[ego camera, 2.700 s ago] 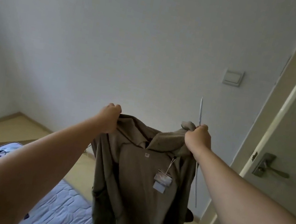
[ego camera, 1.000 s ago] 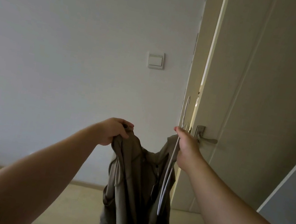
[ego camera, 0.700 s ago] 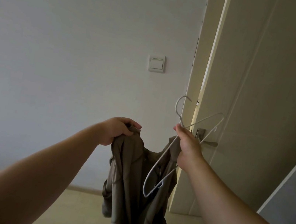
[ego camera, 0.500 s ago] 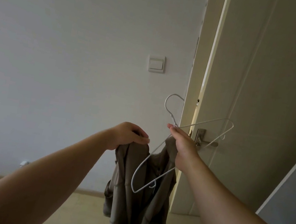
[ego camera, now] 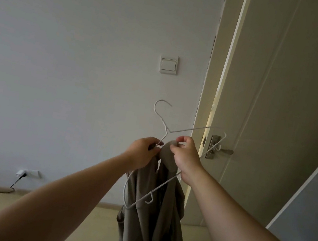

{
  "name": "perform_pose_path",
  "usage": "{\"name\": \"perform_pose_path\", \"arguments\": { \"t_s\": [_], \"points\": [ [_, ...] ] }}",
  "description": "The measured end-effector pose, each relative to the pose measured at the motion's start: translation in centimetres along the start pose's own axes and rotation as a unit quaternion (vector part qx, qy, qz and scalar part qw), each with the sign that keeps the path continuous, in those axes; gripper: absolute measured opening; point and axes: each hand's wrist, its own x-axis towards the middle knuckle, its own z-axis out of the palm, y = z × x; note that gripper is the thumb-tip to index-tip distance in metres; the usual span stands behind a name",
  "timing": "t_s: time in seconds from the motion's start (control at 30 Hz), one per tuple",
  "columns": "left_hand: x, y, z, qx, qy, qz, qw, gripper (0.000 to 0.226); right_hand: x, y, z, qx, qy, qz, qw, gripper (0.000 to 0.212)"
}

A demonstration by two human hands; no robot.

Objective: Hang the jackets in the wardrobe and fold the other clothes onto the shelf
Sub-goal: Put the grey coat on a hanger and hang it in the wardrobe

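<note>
While our left hand (ego camera: 142, 151) pinches the white wire hanger (ego camera: 194, 129), our right hand (ego camera: 185, 156) pinches the olive jacket (ego camera: 150, 223) by its top edge, before a door (ego camera: 279, 118).

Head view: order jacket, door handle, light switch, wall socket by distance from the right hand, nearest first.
1. jacket: its collar is pinched in the right hand, centre of view.
2. door handle: just to the hand's right, on the door.
3. light switch: on the wall, above and slightly left.
4. wall socket: low on the wall, far left.
</note>
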Motion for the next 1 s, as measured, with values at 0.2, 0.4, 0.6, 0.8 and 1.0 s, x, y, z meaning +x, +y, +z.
{"name": "perform_pose_path", "arguments": {
  "t_s": [0.2,0.4,0.6,0.8,1.0],
  "points": [
    [-0.5,0.0,0.1,-0.037,-0.091,0.022,0.995,0.008,-0.4,-0.4,0.3,-0.042,-0.037,-0.036,0.998,0.026],
    [-0.6,-0.6,0.7,-0.055,-0.058,-0.009,0.997,0.013,-0.9,-0.6,0.0,-0.133,-0.058,-0.089,0.985,0.016],
    [0.2,-1.0,-0.2,0.000,-0.022,0.033,0.999,0.023,-1.0,-0.7,-1.5,-0.318,0.124,-0.169,0.925,0.030],
    [0.6,-1.1,-2.2,0.028,-0.041,0.072,0.996,0.028,0.6,-2.8,-3.5,-0.468,-0.015,-0.197,0.861,0.060],
    [0.6,-1.4,-3.1,0.171,-0.083,0.100,0.977,0.018,1.4,-4.4,-3.1,-0.327,-0.235,-0.030,0.915,0.039]
  ]
}}
